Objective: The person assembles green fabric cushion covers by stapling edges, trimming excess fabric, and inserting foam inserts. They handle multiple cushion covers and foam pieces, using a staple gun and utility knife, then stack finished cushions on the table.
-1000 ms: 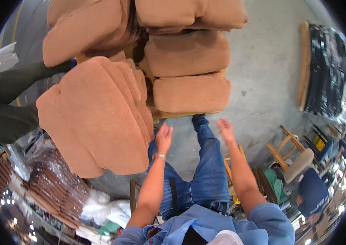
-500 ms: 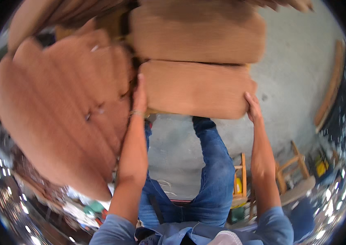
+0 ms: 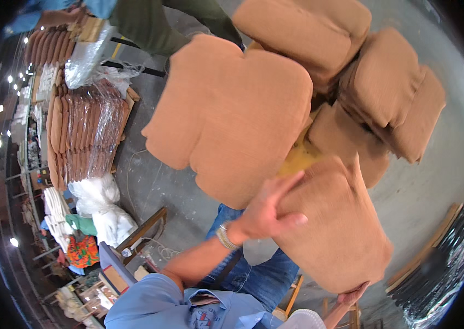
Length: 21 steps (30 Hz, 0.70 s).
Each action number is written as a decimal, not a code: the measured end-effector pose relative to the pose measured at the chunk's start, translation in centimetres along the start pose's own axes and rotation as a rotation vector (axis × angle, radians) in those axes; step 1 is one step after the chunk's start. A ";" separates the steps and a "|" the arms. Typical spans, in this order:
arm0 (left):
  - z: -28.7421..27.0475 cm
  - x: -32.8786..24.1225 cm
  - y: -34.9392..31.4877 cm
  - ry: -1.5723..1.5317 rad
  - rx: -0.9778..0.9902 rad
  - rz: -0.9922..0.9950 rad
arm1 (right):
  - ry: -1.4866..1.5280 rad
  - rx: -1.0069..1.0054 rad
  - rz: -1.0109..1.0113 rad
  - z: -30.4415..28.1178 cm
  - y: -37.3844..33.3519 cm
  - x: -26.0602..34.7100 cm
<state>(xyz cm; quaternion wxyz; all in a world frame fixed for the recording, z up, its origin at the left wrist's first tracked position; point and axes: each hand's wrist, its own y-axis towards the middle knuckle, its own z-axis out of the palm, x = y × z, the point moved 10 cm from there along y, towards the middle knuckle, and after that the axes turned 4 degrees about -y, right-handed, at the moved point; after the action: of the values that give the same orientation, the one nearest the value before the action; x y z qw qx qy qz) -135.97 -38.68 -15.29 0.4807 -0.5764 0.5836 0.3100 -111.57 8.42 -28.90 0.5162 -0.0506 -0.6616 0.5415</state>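
Observation:
A tan fabric-covered cushion (image 3: 333,230) is tilted in front of me at the lower right. My left hand (image 3: 273,211) is at its upper left side, thumb apart and fingers stretched out; whether it touches the fabric I cannot tell. At the cushion's lowest corner, my right hand (image 3: 352,296) holds the edge, with part of its fingers hidden beneath. Close on the left lies a large notched tan cushion (image 3: 237,118). Behind are more cushions: one at the top (image 3: 306,30), one folded-looking at the right (image 3: 393,82), and a flatter one (image 3: 347,140) between them.
A yellow surface (image 3: 300,156) shows between the cushions. Someone's dark-trousered legs (image 3: 149,24) are at the top left. Plastic-wrapped cushion stacks (image 3: 89,131) and a white plastic bundle (image 3: 100,203) stand left. Wrapped black strips (image 3: 434,268) lie at the lower right.
My view has turned, and the cushions now appear in different places. Both hands were at opposite ends of a rectangular cushion; now the left is spread and the right is at a low corner.

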 end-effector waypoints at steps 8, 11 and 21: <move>-35.0 -0.4 6.7 -0.055 -0.629 0.097 | -0.283 0.587 -0.420 41.7 -4.0 1.5; -46.1 8.9 7.4 0.179 -0.690 0.084 | -0.299 0.603 -0.469 53.1 -4.9 -1.1; -40.4 15.8 7.8 -0.283 -0.675 -0.187 | -0.461 0.592 -0.468 54.1 -4.4 -2.9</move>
<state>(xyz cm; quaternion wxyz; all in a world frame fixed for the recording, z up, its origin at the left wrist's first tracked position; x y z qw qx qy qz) -149.79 -80.51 -17.35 0.3658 -0.7047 0.3212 0.5162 -147.96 -31.17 -20.88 0.4563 0.3728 -0.5695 0.5732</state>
